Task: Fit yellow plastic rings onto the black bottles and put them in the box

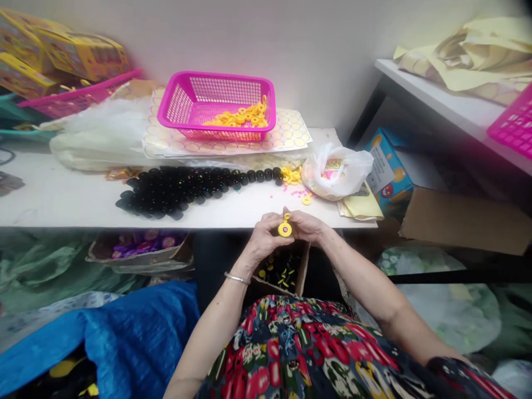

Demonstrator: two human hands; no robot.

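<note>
At the table's front edge my left hand [265, 237] and my right hand [308, 225] meet, fingers closed around a small yellow round cap [285, 229]. The cap has a ring loop on top and a pinkish centre facing me. Whatever lies behind it is hidden by my fingers. Beyond my hands, a single yellow ring piece [306, 200] lies on the white table [233, 209] near scattered pink bits. A small heap of yellow ring pieces [291, 175] sits by the end of a cluster of black cylindrical containers [174, 188].
A pink basket [174, 102] holds more yellow pieces, on printed sheets [291, 132]. A white plastic bag [353, 166] of coloured bits stands right. Below my hands is a cardboard box [306, 266] with black and yellow parts. A blue sack [141, 327] lies lower left.
</note>
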